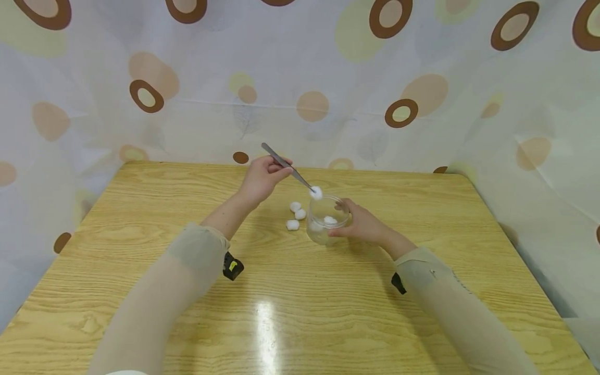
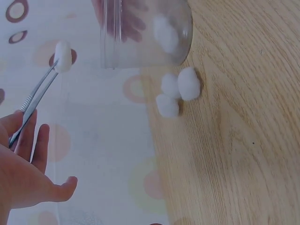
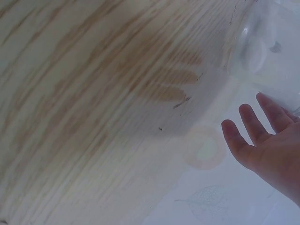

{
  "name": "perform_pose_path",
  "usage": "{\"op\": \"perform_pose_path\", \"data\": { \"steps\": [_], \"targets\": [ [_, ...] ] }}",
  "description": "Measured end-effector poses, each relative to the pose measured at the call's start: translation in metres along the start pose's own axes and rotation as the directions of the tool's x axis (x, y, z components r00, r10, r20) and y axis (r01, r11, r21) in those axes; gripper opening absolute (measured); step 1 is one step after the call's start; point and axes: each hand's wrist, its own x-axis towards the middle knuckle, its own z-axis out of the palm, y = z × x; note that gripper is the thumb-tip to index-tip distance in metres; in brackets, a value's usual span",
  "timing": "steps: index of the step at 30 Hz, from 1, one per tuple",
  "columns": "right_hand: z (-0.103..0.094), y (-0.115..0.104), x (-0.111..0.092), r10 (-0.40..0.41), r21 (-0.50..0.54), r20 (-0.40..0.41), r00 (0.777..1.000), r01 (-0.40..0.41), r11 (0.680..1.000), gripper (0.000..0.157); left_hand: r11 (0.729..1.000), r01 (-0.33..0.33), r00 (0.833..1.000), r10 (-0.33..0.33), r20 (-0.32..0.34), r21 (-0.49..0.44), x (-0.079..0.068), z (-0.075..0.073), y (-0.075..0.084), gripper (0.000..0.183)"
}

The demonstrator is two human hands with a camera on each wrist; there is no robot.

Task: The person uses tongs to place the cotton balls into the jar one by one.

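Note:
Metal tweezers are pinched in my left hand. Their tips grip a white cotton ball, held above the mouth of a clear jar. My right hand grips the jar from its right side, thumb at the near side and fingers round the far side. Inside the jar lie white cotton balls, seen through its wall in the left wrist view. Three loose cotton balls lie on the table just left of the jar. In the right wrist view the jar shows only partly, beside the fingertips.
The wooden table has a light grain and a bright glare streak near the front. A white curtain patterned with brown and beige circles hangs behind the table and along its sides.

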Motion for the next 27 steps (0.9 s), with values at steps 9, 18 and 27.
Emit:
{"op": "perform_pose_path", "data": {
  "steps": [9, 18, 27],
  "targets": [
    [0.0, 0.001, 0.001, 0.009, 0.023, -0.005, 1.0, -0.009, 1.0, 0.091, 0.998, -0.012, 1.0, 0.012, 0.0, 0.056, 0.003, 0.019, -0.003, 0.025],
    [0.001, 0.002, 0.001, 0.003, 0.068, -0.009, 1.0, -0.002, 0.998, 0.089, 0.993, -0.025, 0.999, 0.022, 0.026, 0.115, 0.006, 0.04, -0.01, 0.023],
    [0.001, 0.001, 0.002, 0.01, 0.068, -0.013, 1.0, -0.009, 0.998, 0.089, 0.983, -0.034, 0.999, 0.028, 0.036, 0.178, 0.008, 0.046, -0.019, 0.025]
  ]
}}
